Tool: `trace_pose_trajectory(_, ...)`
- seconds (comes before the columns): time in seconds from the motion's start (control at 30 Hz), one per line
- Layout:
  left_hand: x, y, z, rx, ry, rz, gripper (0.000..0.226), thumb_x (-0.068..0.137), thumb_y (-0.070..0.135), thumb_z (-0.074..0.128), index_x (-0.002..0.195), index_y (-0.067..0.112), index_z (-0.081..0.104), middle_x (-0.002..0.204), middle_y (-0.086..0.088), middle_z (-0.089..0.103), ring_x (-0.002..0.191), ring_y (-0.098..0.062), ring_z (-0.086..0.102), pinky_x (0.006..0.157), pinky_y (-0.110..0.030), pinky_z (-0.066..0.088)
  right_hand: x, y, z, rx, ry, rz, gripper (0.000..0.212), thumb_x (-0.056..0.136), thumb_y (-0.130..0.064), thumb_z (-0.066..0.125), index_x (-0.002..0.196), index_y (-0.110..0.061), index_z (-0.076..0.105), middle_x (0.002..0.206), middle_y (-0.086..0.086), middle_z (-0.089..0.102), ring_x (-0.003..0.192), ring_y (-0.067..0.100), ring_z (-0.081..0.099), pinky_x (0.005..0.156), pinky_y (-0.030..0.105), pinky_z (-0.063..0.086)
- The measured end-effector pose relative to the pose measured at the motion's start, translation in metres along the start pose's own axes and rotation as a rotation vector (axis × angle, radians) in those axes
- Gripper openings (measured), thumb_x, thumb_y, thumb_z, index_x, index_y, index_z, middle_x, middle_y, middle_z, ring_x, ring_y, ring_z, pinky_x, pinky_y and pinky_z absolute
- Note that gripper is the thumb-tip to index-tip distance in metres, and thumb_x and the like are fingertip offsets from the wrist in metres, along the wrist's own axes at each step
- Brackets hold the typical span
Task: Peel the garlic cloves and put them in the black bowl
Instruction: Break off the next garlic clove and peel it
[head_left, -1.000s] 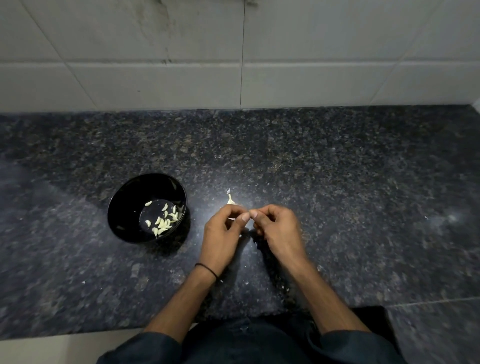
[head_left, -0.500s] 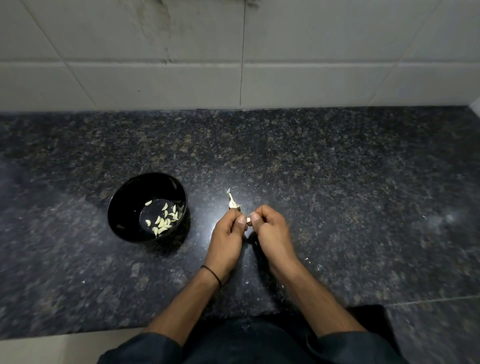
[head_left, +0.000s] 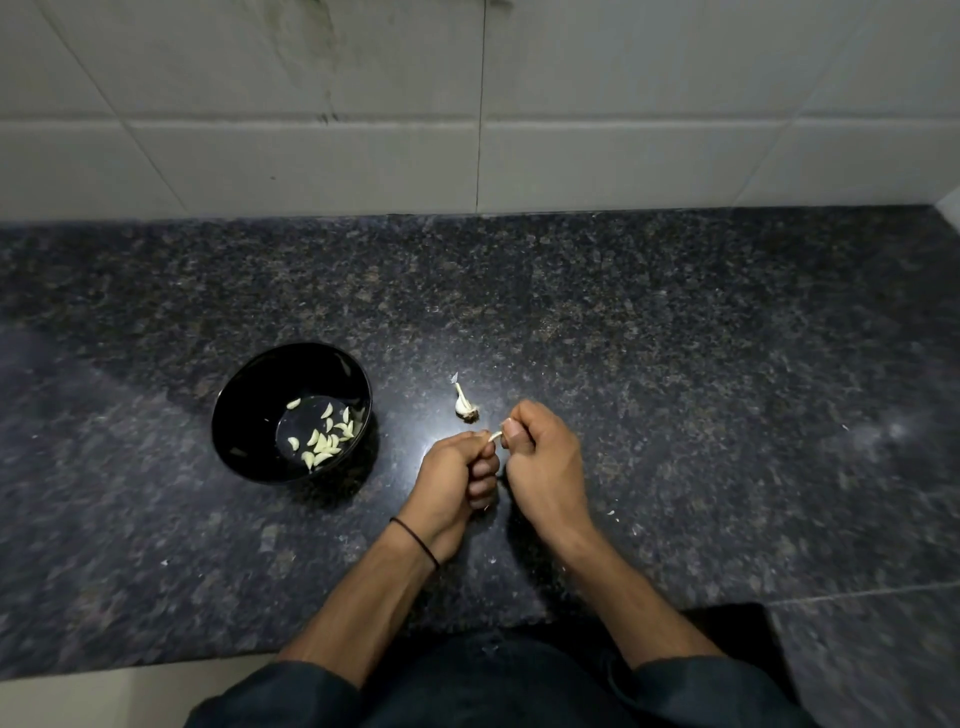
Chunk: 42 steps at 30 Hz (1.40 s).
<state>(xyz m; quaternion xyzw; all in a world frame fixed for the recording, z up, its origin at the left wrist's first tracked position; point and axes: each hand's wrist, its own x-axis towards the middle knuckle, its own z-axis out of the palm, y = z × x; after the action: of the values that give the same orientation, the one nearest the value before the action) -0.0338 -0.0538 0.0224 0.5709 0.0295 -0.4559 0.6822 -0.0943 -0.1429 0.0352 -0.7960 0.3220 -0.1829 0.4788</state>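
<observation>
Many peeled cloves (head_left: 324, 441) already lie in the black bowl (head_left: 253, 396), which stands at the left on the dark speckled counter (head_left: 675, 364), well clear of the hands. Next comes the left hand (head_left: 452, 478), a thin black wrist band (head_left: 415, 540) behind it; its fingers are curled in and its thumb and forefinger pinch one end of a pale clove (head_left: 495, 436). A second ago both hands met fingertip to fingertip, lower and nearer the body. Now they have shifted slightly away from the body, and the left has rolled so its curled fingers face the camera. That reads as the skin being worked loose, so this clove looks close to ready for the bowl.

Just beyond the hands, a garlic stub (head_left: 464, 404) with its dry stalk lies on the counter. The left hand half covered it before, and it now shows whole; whether it holds more cloves is too small to tell. The right hand (head_left: 545, 462) is clenched round the clove's other end, thumbnail against it. Farther right, a few skin flakes (head_left: 612, 513) dot the counter. Nothing lies between the hands and the bowl; the tiled wall (head_left: 363, 130) closes the back.
</observation>
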Motion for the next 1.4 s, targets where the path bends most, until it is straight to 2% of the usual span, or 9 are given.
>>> trace_pose_trajectory(0.27,-0.004,0.005,0.001,0.114,0.083,0.057,0.034,0.101,0.013,0.042,0.067,0.019,0.044,0.049,0.009,0.032,0.040,-0.005,0.022,0.039,-0.019,0.015,0.002,0.009,-0.001,0.061,-0.037,0.084,0.014,0.102,-0.017,0.053,0.089,-0.014,0.057,0.082,-0.003,0.059,0.076,0.013,0.055,0.073,0.035,0.045)
trace_pose_trajectory(0.33,-0.005,0.005,0.001,0.153,0.090,0.083,0.035,0.102,0.015,0.043,0.068,0.019,0.044,0.050,0.008,0.032,0.041,-0.005,0.023,0.039,-0.018,0.016,0.003,0.010,-0.004,0.091,-0.087,0.059,0.011,0.101,-0.021,0.058,0.092,-0.015,0.061,0.085,-0.003,0.064,0.079,0.011,0.060,0.074,0.029,0.048)
trace_pose_trajectory(0.5,-0.004,0.001,-0.001,0.268,0.083,0.135,0.037,0.105,0.024,0.045,0.069,0.018,0.048,0.053,0.007,0.038,0.046,-0.007,0.028,0.041,-0.019,0.023,0.000,0.010,-0.006,0.008,-0.057,0.012,0.018,0.099,-0.020,0.062,0.082,-0.016,0.059,0.073,-0.008,0.060,0.066,0.002,0.052,0.061,0.014,0.038)
trace_pose_trajectory(0.63,0.000,-0.005,-0.005,0.477,0.141,0.320,0.032,0.103,0.035,0.054,0.076,0.018,0.058,0.061,0.014,0.056,0.058,-0.007,0.049,0.059,-0.027,0.041,-0.001,0.010,-0.004,-0.037,-0.008,0.069,0.021,0.102,-0.023,0.057,0.081,-0.019,0.054,0.076,-0.005,0.059,0.069,0.006,0.053,0.060,0.015,0.037)
trace_pose_trajectory(0.73,0.004,-0.006,-0.007,0.568,0.189,0.412,0.025,0.100,0.028,0.060,0.076,0.019,0.057,0.064,0.011,0.056,0.063,-0.010,0.048,0.063,-0.031,0.041,-0.003,0.006,-0.001,-0.055,0.014,0.092,0.022,0.102,-0.023,0.056,0.080,-0.020,0.052,0.075,-0.004,0.059,0.069,0.009,0.053,0.060,0.023,0.034)
trace_pose_trajectory(0.93,0.005,-0.004,-0.002,0.651,0.313,0.461,0.025,0.095,0.013,0.061,0.073,0.015,0.051,0.061,0.009,0.054,0.059,-0.009,0.046,0.058,-0.025,0.039,0.000,0.001,0.014,0.179,0.014,0.422,0.030,0.098,-0.021,0.057,0.069,-0.018,0.056,0.064,-0.004,0.057,0.060,0.013,0.049,0.061,0.030,0.038)
trace_pose_trajectory(1.1,0.011,-0.011,-0.007,0.487,0.238,0.363,0.029,0.099,0.015,0.056,0.071,0.019,0.049,0.060,0.007,0.049,0.060,-0.015,0.042,0.059,-0.036,0.038,0.004,-0.008,0.011,0.562,-0.025,0.660,0.033,0.101,-0.008,0.052,0.068,-0.012,0.053,0.050,-0.001,0.046,0.039,0.006,0.037,0.037,0.018,0.028)
trace_pose_trajectory(1.27,0.008,-0.010,-0.006,0.366,0.140,0.257,0.033,0.100,0.022,0.051,0.067,0.025,0.049,0.057,0.003,0.043,0.055,-0.016,0.037,0.057,-0.036,0.034,0.002,0.001,0.001,0.253,-0.043,0.353,0.034,0.095,-0.010,0.058,0.062,-0.018,0.054,0.051,-0.011,0.049,0.050,0.007,0.041,0.048,0.025,0.033)
trace_pose_trajectory(1.4,0.006,-0.009,-0.010,0.639,0.162,0.430,0.022,0.093,0.028,0.048,0.072,0.022,0.047,0.062,0.003,0.051,0.062,-0.018,0.046,0.061,-0.040,0.043,0.005,0.003,-0.002,-0.031,-0.036,0.174,0.036,0.096,-0.012,0.057,0.063,-0.019,0.046,0.058,-0.010,0.049,0.058,0.007,0.042,0.058,0.030,0.035)
